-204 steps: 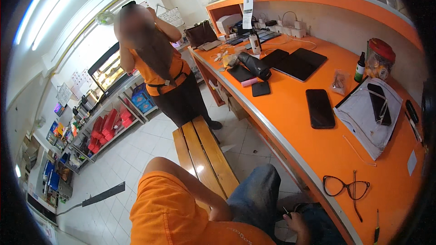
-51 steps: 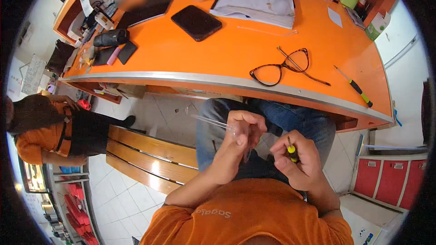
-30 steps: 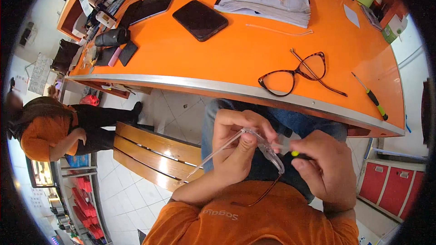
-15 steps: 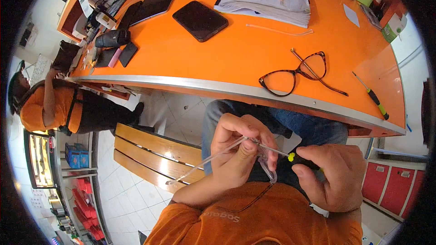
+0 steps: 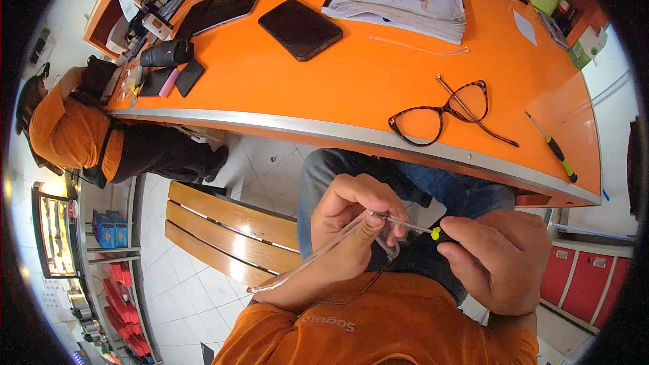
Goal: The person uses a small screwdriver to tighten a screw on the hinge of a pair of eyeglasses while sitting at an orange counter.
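Observation:
My left hand (image 5: 351, 230) pinches a clear eyeglass frame (image 5: 307, 265) by its hinge, in front of my chest. One long clear temple arm lies along my wrist; a clear curved part shows below my fingers. From there a dark mottled strip (image 5: 362, 299), like another temple arm, runs over my shirt. My right hand (image 5: 500, 257) is closed on a small screwdriver (image 5: 414, 227) with a bright yellow collar, its handle mostly hidden. The thin shaft points left and its tip meets the hinge between my left fingertips. Any screw there is too small to see.
On the orange table (image 5: 270, 88) lie tortoiseshell glasses (image 5: 444, 109) with a loose arm across them, a clear temple arm (image 5: 422, 46), another screwdriver (image 5: 557, 152), a phone (image 5: 299, 30) and papers (image 5: 399, 3). A wooden bench (image 5: 230, 230) stands left; a person (image 5: 74, 128) is beyond it.
The clear frame has tilted in my left hand, its long arm dropping closer to my wrist. Both hands have shifted slightly down and right. The person at left has leaned toward the table.

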{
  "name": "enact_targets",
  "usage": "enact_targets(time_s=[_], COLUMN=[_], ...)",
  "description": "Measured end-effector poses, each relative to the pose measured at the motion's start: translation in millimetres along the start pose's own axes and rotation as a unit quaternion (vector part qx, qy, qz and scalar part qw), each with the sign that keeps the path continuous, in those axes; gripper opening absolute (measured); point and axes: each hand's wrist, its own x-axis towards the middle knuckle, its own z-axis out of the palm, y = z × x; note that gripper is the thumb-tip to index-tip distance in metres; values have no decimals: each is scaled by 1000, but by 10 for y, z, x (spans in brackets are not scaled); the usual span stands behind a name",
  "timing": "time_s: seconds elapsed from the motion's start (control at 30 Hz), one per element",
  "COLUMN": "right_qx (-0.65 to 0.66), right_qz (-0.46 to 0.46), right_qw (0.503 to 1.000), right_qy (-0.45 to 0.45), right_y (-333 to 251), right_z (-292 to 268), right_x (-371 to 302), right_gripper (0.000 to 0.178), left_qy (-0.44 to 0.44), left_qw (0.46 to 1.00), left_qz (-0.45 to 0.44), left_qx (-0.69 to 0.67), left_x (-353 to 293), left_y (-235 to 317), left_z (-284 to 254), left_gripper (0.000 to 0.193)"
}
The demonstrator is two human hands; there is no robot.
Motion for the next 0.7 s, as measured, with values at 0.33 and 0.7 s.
enact_targets(time_s=[0.33,0.7], right_qx=[101,157], right_qz=[159,215], right_qw=[981,958], right_qy=[-38,-109], right_y=[-43,11], right_z=[77,-23], right_x=[-6,-10], right_gripper=[13,12], left_qy=[6,-6], left_qw=[1000,998], left_qz=[8,39], left_qx=[13,56], left_x=[-30,-38], left_y=[-27,-115], left_z=[-17,-38], left_gripper=[15,15])
